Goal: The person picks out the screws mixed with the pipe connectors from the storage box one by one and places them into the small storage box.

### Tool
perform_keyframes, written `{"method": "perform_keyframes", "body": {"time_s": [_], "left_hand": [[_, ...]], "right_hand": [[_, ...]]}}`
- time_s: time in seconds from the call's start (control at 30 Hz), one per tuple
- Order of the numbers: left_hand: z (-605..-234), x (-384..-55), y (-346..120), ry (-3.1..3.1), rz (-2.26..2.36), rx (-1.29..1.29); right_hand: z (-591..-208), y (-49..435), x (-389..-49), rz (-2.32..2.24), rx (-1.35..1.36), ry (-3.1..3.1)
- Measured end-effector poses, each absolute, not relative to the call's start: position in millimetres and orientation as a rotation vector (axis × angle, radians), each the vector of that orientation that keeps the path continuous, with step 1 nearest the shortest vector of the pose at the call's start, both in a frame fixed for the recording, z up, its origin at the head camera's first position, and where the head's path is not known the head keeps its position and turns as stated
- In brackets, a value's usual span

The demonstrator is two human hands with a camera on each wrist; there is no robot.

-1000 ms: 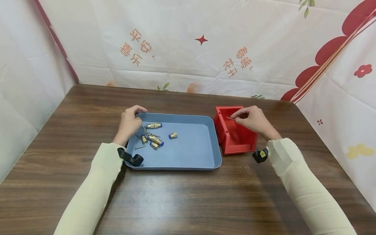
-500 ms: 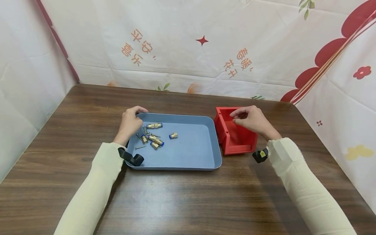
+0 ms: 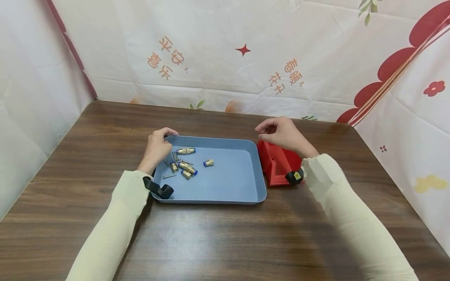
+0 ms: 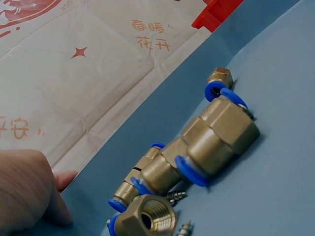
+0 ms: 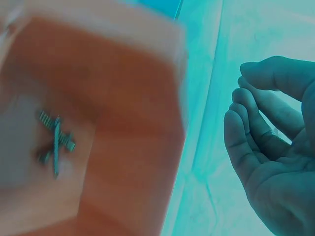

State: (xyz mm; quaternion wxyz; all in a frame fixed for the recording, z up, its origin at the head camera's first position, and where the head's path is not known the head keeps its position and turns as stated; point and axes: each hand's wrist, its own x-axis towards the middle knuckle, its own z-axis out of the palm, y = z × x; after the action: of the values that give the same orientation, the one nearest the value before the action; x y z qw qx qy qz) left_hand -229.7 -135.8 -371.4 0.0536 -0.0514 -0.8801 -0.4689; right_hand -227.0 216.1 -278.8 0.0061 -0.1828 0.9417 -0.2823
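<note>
My left hand (image 3: 157,150) grips the back-left corner of a blue-grey tray (image 3: 232,175), with a fingertip outside the rim in the left wrist view. Close to that hand, several brass push-in fittings (image 3: 187,168) with blue collars lie heaped among small screws (image 3: 170,176). One separate brass fitting (image 3: 208,162) is nearer the tray's middle. My right hand (image 3: 283,134) hovers over the back of a red bin (image 3: 268,166), its fingers loosely bent and holding nothing. Inside the bin, the right wrist view shows several screws (image 5: 56,147), somewhat blurred.
The red bin stands against the tray's right side on a brown wooden table (image 3: 225,238). A printed white cloth (image 3: 211,50) hangs behind the table and along both sides. Each wrist carries a small black camera (image 3: 163,191).
A screw pinched in my right hand over the bin has been let go. That hand has since moved left and back toward the tray. The left hand stays on the tray corner.
</note>
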Motion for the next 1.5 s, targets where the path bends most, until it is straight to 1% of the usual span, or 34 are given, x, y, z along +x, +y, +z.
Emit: {"method": "perform_keyframes", "body": {"time_s": [0.1,0.37,0.63,0.77,1.1,1.5], "left_hand": [[-371.6,-229.9,-135.4,-2.679,-1.424,-0.152],[-371.5,-231.1,-135.0,-2.679,-1.446,-0.153],[-370.5,-229.8,-135.3,-2.678,-1.468,-0.145],[-370.3,-230.1,-135.1,-2.672,-1.470,-0.148],[-371.0,-231.1,-135.3,-2.677,-1.460,-0.151],[-372.4,-233.0,-135.2,-2.682,-1.449,-0.134]], "right_hand": [[-279.2,201.3,-229.6,-0.915,-0.627,2.920],[-286.4,161.4,-232.9,-0.944,-0.648,2.844],[-301.0,125.4,-235.4,-0.945,-0.810,2.782],[-306.8,111.2,-236.5,-0.943,-0.843,2.739],[-319.9,82.7,-236.8,-0.937,-0.907,2.667],[-333.6,62.9,-236.5,-0.897,-0.887,2.624]]}}
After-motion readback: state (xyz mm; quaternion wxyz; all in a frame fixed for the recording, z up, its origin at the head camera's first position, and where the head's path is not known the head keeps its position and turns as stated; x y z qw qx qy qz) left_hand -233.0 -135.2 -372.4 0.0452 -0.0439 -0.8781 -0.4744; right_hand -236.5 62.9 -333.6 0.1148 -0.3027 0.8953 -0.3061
